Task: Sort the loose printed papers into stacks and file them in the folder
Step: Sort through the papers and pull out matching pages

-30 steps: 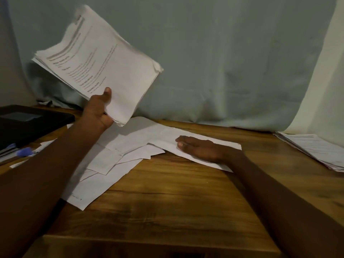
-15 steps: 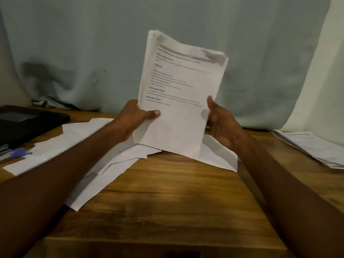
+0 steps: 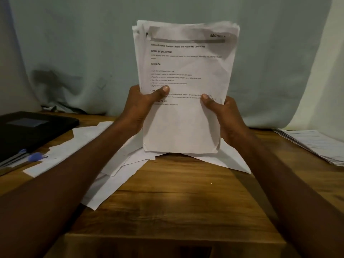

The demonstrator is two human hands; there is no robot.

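A stack of printed papers (image 3: 183, 116) stands upright in front of me, its bottom edge close above the loose sheets. My left hand (image 3: 138, 107) grips its left edge, thumb on the front page. My right hand (image 3: 222, 114) grips the right edge the same way. Loose white sheets (image 3: 104, 151) lie scattered face down on the wooden table (image 3: 176, 202) beneath and to the left. A black folder (image 3: 31, 131) lies shut at the far left.
A second pile of printed papers (image 3: 316, 144) sits at the table's right edge. A blue pen (image 3: 35, 157) lies beside the folder. A grey-green cloth hangs behind the table.
The stack swung from high on the left, held by my left hand alone, to upright in the centre. My right hand left the table sheets and took the stack's right edge.
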